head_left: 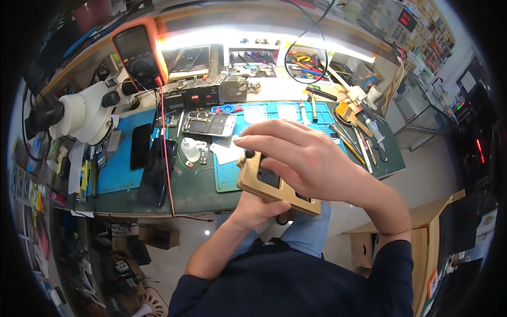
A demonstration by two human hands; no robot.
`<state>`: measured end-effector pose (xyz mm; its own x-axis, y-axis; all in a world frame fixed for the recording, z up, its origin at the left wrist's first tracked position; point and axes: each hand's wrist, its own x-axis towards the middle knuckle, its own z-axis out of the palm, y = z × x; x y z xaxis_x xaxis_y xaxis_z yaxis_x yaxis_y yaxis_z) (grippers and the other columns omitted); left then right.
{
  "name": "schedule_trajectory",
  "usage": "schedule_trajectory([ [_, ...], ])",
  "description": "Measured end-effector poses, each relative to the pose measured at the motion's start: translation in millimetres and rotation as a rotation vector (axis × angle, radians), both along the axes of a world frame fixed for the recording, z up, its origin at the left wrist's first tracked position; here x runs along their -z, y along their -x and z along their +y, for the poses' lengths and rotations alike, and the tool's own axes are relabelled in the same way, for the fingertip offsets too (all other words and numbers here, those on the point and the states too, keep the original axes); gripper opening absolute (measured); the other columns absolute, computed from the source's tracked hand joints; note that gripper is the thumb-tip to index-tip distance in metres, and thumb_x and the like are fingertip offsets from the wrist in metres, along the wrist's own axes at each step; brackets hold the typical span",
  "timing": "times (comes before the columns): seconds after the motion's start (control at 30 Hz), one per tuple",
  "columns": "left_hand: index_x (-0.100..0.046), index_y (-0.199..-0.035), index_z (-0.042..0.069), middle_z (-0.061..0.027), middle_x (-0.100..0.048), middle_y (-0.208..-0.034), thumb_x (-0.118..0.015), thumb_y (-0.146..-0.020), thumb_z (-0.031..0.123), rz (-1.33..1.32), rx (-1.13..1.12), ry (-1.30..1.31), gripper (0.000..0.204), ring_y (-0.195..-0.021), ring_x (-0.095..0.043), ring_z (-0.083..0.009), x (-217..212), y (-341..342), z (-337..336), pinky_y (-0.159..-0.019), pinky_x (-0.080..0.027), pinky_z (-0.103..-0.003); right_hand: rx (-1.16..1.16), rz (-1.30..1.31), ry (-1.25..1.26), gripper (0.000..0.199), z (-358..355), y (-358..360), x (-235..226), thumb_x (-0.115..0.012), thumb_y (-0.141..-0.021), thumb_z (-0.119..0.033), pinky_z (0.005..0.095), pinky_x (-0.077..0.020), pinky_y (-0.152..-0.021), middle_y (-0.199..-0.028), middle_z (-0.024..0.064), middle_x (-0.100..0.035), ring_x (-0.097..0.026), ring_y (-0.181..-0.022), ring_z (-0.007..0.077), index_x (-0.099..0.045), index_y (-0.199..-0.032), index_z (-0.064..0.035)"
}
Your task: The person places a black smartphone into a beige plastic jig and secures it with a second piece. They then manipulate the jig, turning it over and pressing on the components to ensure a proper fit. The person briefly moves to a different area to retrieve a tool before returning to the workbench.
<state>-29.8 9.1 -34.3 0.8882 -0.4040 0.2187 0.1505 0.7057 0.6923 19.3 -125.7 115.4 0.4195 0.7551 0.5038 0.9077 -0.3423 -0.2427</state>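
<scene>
A gold-coloured metal frame clamp with rectangular openings is held over the near edge of the bench, tilted. My left hand grips it from below, its thumb lying along the near edge. My right hand arches over the top, with fingers reaching to the clamp's far left corner beside a small black knob. The right thumb bends down at the frame's opening; its exact contact is partly hidden. Something dark shows inside the frame. Beyond the hands lie a blue work mat and a white sheet.
An opened phone and a white dropper bottle stand left of the mat. Further left are dark phones, a microscope and an orange multimeter with a red lead. Tweezers, brushes and a syringe crowd the right.
</scene>
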Motion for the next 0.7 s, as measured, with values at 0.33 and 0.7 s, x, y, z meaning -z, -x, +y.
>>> schedule_trajectory([
  [0.33,-0.033,-0.141,0.007,-0.0036,-0.051,-0.127,-0.084,-0.078,0.016,-0.032,0.066,-0.034,0.081,-0.119,-0.053,-0.0143,5,-1,-6,-0.102,-0.047,-0.034,0.118,0.003,0.081,0.036,7,0,3,-0.074,-0.084,-0.017,0.0325,-0.0522,-0.062,-0.09,0.0052,-0.067,-0.067,-0.073,0.0198,-0.063,-0.119,-0.0119],
  [0.7,-0.034,-0.139,0.006,-0.0046,-0.052,-0.126,-0.085,-0.079,0.018,-0.041,0.089,-0.048,0.079,-0.117,-0.055,-0.0135,-4,1,-7,-0.1,-0.049,-0.034,0.182,0.028,0.19,0.041,1,6,-5,-0.074,-0.083,-0.013,0.0286,-0.0513,-0.06,-0.092,0.0064,-0.065,-0.064,-0.072,0.0146,-0.064,-0.123,-0.0091],
])
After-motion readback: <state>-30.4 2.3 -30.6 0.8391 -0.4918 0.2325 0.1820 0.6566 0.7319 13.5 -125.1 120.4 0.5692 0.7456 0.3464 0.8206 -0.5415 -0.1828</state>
